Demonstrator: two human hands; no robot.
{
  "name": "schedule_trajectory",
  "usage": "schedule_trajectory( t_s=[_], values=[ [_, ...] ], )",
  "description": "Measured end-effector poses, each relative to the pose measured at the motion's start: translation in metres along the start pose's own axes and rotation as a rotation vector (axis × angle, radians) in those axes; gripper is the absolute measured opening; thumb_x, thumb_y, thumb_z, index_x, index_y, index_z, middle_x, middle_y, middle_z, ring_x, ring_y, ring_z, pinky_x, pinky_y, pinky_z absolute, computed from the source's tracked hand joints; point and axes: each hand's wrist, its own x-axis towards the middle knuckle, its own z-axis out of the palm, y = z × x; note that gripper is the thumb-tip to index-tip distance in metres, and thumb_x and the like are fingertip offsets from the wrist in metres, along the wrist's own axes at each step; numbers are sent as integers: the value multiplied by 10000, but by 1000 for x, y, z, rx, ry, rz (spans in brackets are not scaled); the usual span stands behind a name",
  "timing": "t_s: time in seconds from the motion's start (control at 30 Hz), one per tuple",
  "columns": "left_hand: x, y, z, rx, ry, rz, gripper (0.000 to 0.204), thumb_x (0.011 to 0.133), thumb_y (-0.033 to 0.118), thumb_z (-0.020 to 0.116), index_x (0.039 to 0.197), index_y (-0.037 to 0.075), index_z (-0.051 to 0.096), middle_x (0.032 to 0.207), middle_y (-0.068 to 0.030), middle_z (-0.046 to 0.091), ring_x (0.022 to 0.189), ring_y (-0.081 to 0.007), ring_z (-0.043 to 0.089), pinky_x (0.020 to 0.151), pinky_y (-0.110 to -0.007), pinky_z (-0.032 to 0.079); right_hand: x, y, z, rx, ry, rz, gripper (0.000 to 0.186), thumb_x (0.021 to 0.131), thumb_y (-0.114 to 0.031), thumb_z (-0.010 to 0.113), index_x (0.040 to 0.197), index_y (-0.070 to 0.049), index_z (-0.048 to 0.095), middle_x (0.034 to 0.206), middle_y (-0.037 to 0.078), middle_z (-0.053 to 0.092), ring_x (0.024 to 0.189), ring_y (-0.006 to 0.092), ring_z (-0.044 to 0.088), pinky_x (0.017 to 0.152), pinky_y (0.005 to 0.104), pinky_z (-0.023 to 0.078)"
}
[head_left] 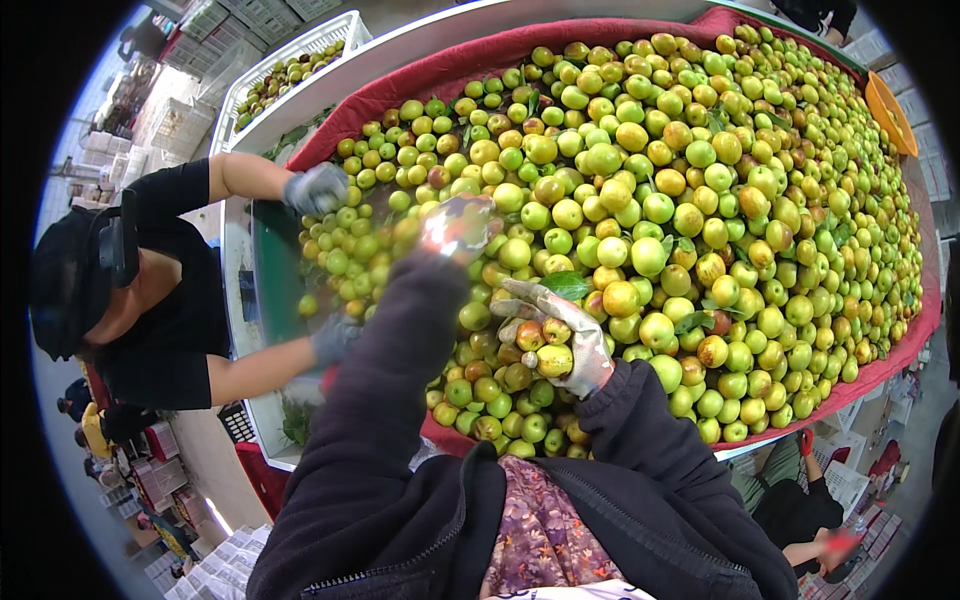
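A large heap of green and brown-patched jujubes (690, 200) spreads over a table lined with red cloth (440, 62). My right hand (560, 335), in a pale, stained work glove, is turned palm up and cradles a few jujubes (553, 358) in its curled fingers. Just beside its fingers a green leaf (566, 285) lies on the heap. My left hand (460, 228), gloved as well, reaches farther out over the fruit at the left part of the heap. It is smeared by motion, so its fingers and anything in them cannot be made out.
A co-worker in black (150, 290) stands at the left, with both grey-gloved hands (318, 190) at the heap's left edge over a green surface (275, 265). Behind is a white crate (345, 30) of jujubes. An orange basket (890, 113) rests at the far right.
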Motion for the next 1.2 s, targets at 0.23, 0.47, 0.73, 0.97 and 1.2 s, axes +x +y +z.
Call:
schedule_trajectory(
  t_s=[0.23,0.47,0.73,0.97,1.2],
  values=[
    [-14,8,-46,-673,-74,-66,294,891,313,638,1019,51,671,963,-96,688,855,-209,655,776,-337,517,-1,1,0,72,58,27,526,985,-317,439,1429,-50,355,1339,134,494,981,200,613,711,263,531],
    [27,-40,-49,-99,227,-178,299,893,280,635,1099,64,658,1055,-154,677,1014,-256,647,885,-356,499,-3,-4,4,258,-18,125,487,953,-255,500,1396,-91,381,1173,97,578,901,174,606,643,269,516],
    [83,-105,-40,-272,-11,-130,205,844,227,641,949,51,624,910,-130,667,859,-244,653,752,-343,508,-3,-4,1,292,84,139,396,925,-288,538,1245,-60,490,949,62,588,862,189,593,553,257,482],
    [-18,-71,-38,-326,-101,73,206,819,199,653,976,66,674,965,-130,664,917,-275,638,807,-362,512,0,-3,-1,289,86,38,367,965,-280,475,1204,-9,535,949,68,600,842,184,626,575,258,511],
    [-127,-64,15,-284,-77,-129,387,898,360,589,1082,22,546,908,-145,644,783,-282,650,667,-363,512,1,3,0,310,175,67,400,957,-313,478,1188,-2,573,986,87,648,867,211,663,592,269,559]
  ],
)
